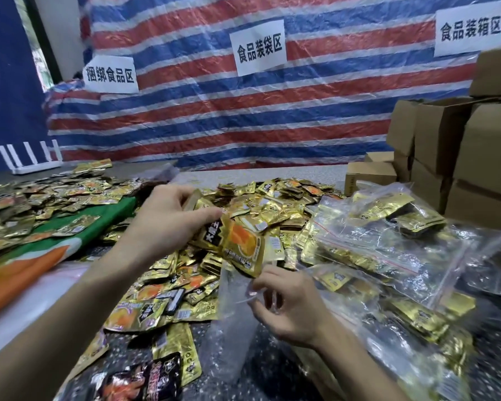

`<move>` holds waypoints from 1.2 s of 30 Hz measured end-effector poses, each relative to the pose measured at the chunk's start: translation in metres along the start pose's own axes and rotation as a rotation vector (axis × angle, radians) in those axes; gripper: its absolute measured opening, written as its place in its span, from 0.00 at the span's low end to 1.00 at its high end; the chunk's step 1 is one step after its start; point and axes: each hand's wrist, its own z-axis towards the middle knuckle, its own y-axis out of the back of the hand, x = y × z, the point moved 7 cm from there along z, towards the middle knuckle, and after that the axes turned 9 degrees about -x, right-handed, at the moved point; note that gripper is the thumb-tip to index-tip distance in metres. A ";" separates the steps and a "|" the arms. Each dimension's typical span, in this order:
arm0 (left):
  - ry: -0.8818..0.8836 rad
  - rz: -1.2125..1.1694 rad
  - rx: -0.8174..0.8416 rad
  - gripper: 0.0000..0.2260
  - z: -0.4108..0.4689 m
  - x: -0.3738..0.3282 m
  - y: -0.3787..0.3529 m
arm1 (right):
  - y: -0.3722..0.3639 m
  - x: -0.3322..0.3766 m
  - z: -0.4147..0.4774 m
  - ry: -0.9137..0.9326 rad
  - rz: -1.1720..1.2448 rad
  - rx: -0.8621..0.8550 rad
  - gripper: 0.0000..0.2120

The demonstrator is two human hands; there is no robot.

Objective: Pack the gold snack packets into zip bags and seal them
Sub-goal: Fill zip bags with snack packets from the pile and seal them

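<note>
While left hand (168, 224) is gripping a gold packet stack (243, 244) just above the heap (272, 209), right hand (289, 308) is pinching the empty zip bag (237, 328) mouth at heap's near edge; keep mouth wide, feed stack square.

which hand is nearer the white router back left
Left. The left hand, gripping gold packets, is in front-right of the router; the right hand, pinching a clear bag, is farther right.
</note>
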 end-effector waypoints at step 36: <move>-0.058 -0.073 -0.209 0.02 0.022 0.020 -0.035 | 0.030 0.025 0.004 0.143 0.118 -0.335 0.02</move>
